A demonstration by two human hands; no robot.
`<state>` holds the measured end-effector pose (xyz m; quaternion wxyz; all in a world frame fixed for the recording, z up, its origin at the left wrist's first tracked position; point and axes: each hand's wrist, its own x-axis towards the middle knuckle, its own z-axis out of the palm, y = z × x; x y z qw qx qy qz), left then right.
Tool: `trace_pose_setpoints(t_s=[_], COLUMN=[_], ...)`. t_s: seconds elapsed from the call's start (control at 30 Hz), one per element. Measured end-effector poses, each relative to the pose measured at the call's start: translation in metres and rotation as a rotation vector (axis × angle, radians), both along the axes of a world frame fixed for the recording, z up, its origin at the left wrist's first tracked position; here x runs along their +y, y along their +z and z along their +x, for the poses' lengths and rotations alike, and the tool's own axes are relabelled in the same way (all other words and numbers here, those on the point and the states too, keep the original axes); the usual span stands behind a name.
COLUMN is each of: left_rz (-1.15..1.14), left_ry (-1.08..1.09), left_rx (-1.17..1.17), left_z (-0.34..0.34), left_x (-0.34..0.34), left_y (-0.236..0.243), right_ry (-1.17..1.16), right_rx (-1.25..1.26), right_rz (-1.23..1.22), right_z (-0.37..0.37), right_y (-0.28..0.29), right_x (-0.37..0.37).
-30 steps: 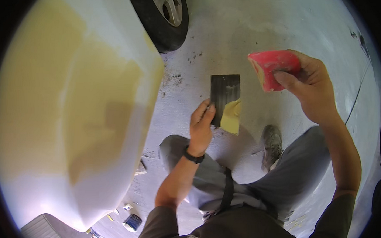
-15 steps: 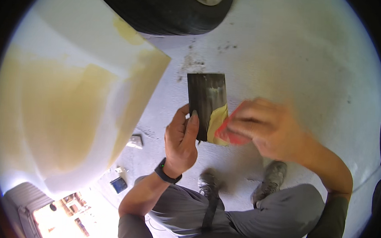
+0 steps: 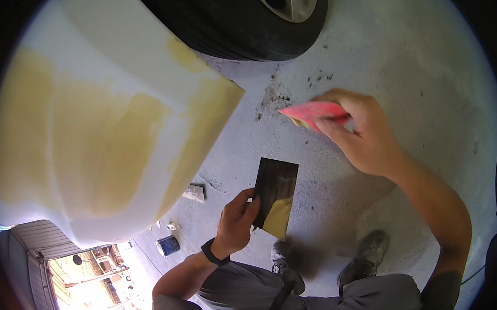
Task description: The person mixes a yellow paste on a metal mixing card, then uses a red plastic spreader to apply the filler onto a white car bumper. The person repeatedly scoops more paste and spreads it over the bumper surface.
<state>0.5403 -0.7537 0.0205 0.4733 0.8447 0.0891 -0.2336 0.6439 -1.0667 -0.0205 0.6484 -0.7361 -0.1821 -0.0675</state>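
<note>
My left hand grips a dark rectangular plate by its left edge, thumb on top. A smooth mass of yellow body filler covers the plate's lower right part. Up and to the right, my right hand pinches a red filler spreader, apart from the plate. Some yellow filler clings under the spreader's left end. Left of both hands is a white car body panel, with broad yellow filler patches over its surface and along its edge.
A black tire with a silver wheel stands beyond the panel. On the grey floor lie a whitish block and a small dark-blue container near the panel's lower edge. My shoes are below the hands.
My right hand has lifted the spreader off the plate, up and away, with filler now on its end. My left hand and the plate sit lower in view; the panel and tire have shifted too.
</note>
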Motion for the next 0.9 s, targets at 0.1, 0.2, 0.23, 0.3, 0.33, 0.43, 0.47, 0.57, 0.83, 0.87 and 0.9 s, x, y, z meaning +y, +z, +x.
trace_pose_setpoints(t_s=[0.1,0.2,0.23,0.3,0.33,0.43,0.47,0.57,0.83,0.87,0.9], left_rz=[-0.031,0.034,0.033,0.058,0.048,0.052,0.056,0.059,0.086,0.095,0.128], left_ry=[-0.035,-0.092,-0.096,-0.138,-0.143,-0.145,-0.148,-0.164,-0.213,-0.216,-0.207], left_rx=[0.018,0.037,0.053,0.092,0.075,0.065,0.071,0.059,0.022,0.026,0.059], left_z=[-0.003,-0.003,-0.004,-0.005,-0.006,-0.007,-0.008,-0.009,-0.004,-0.003,-0.003], left_x=[-0.001,0.001,0.003,0.007,0.009,0.015,0.017,0.021,0.023,0.022,0.022], left_y=[0.004,0.006,0.006,0.008,0.008,0.007,0.007,0.004,0.004,0.004,0.005], right_ry=[-0.078,-0.247,-0.287,-0.373,-0.355,-0.364,-0.414,-0.472,-0.48,-0.471,-0.486], right_rx=[-0.286,-0.714,-0.829,-1.027,-1.089,-1.194,-1.181,-1.102,-1.086,-1.084,-1.146], right_rz=[-0.018,-0.095,-0.082,-0.063,-0.068,-0.056,-0.044,-0.072,-0.09,-0.116,-0.107], right_z=[0.037,0.073,0.083,0.099,0.108,0.121,0.119,0.098,0.097,0.101,0.106], right_y=[0.033,0.068,0.078,0.096,0.101,0.105,0.1,0.08,0.1,0.107,0.112], right_x=[0.023,0.047,0.054,0.065,0.064,0.074,0.082,0.095,0.076,0.072,0.071])
